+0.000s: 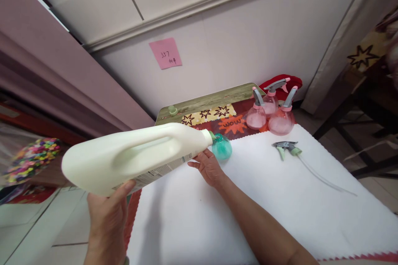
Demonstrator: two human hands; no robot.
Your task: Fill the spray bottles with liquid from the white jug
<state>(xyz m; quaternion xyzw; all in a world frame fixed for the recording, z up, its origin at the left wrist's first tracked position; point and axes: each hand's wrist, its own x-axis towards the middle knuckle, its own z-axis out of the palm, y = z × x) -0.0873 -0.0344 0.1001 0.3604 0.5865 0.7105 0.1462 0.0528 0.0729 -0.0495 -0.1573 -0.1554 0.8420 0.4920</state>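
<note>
A large pale-green jug (149, 145) with a built-in handle lies tipped almost level across the view. My left hand (108, 215) grips its base end from below. Close to its neck, my right hand (209, 167) supports the underside with curled fingers. The jug's green spout sits at the mouth of a small round green bottle (222, 148), which stands upright on the white cloth; whether they touch I cannot tell. Off to the right lies a grey and green spray head (287, 148) with a long clear tube.
Several pink spray bottles (281, 122) with grey triggers stand at the table's back right. A small green cap (173, 110) rests at the back left. The white cloth (248, 198) covers the table up to the wall side. A pink note (166, 54) is on the wall.
</note>
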